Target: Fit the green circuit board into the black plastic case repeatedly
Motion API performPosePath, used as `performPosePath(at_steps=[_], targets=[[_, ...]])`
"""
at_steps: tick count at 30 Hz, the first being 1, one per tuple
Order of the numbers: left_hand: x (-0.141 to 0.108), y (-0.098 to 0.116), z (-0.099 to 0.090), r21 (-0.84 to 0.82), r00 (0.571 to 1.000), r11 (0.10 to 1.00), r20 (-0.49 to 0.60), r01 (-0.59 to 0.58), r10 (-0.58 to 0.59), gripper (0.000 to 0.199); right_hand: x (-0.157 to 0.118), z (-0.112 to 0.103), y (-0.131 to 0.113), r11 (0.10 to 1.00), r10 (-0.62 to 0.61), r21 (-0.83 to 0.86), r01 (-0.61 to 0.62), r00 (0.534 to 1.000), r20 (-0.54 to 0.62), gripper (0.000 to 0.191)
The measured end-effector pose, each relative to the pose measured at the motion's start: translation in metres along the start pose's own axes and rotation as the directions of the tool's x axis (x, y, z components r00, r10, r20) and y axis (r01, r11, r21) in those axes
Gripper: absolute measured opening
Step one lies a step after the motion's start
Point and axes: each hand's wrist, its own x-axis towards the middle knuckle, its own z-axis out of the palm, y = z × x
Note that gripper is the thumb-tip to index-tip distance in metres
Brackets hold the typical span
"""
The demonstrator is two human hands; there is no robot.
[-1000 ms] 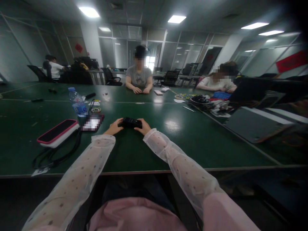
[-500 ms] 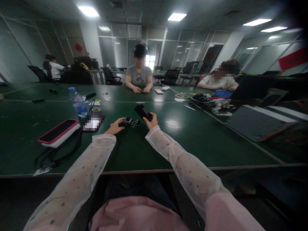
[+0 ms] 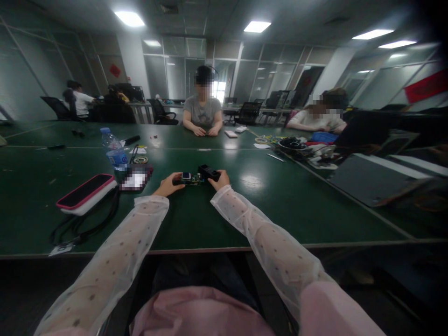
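Observation:
My left hand [image 3: 170,185] grips the left end of a green circuit board [image 3: 192,181] that carries a small screen. Over the green table, the board is held roughly level. My right hand [image 3: 220,180] is closed round a black plastic case [image 3: 207,171], its thumb on the near side. The case's left end meets or overlaps the board's right end; whether the two are joined I cannot tell. Fingers on the far side of both things are hidden.
Left of my hands lie a pink-rimmed phone [image 3: 86,191] on a white block, a blurred-out device [image 3: 136,179] and a water bottle [image 3: 115,151]. A grey box [image 3: 380,179] stands right, near tangled cables [image 3: 294,142]. A person [image 3: 203,109] sits opposite.
My right hand has turned and lowered the black case, bringing it against the board's right end. My left hand and the board have barely shifted.

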Motion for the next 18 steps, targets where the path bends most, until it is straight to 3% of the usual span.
performPosePath(at_steps=[10, 18], targets=[[0.0016, -0.0044, 0.0006, 0.065, 1.000, 0.998, 0.013, 0.003, -0.004, 0.064, -0.0043, -0.0019, -0.0040, 0.995, -0.061, -0.072, 0.069, 0.992, 0.114, 0.057], [0.0014, -0.0031, 0.0012, 0.059, 1.000, 0.998, 0.008, 0.006, -0.007, 0.064, -0.0065, 0.0016, -0.0022, 0.993, -0.096, -0.054, 0.104, 0.986, 0.136, 0.067]])
